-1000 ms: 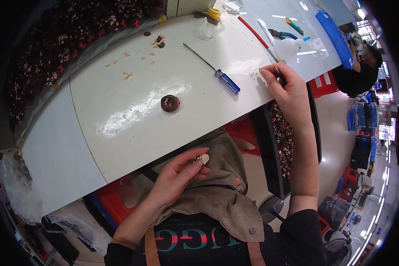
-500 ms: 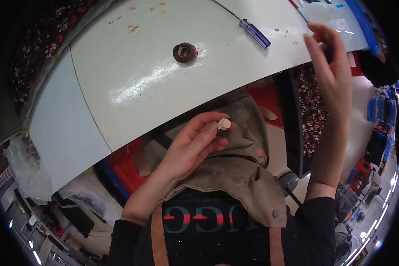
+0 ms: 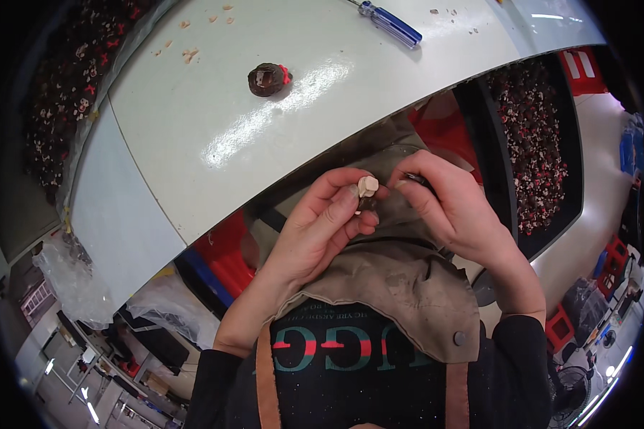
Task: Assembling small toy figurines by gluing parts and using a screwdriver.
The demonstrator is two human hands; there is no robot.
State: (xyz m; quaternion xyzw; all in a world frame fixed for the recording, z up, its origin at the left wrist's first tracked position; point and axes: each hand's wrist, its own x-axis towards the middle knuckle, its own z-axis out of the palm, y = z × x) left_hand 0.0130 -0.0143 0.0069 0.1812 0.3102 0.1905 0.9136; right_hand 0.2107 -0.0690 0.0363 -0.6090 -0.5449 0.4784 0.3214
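Observation:
Between the thumb and fingers of my left hand (image 3: 318, 225) is a small figure piece (image 3: 368, 187), cream and faceted on top with a dark brown part below. Close by on its right, my right hand (image 3: 454, 207) is closed around a slim dark tool (image 3: 421, 181). Most of that tool is hidden in the fingers, so its kind does not show. Both hands are over my lap, in front of the table edge. On the white table (image 3: 300, 143) lies a dark brown rounded piece (image 3: 266, 80) with a red bow on its side.
A screwdriver (image 3: 392, 25) with a blue handle lies farther back, and pale scraps (image 3: 189, 55) are scattered left of it. At right stands a black tray (image 3: 506, 168) full of small brown, red and cream pieces. A similar heap (image 3: 68, 93) lies at far left.
My right hand has come down from the table's far right to beside my left hand, with the dark tool showing in it. The left hand still holds the figure piece. The view has shifted slightly.

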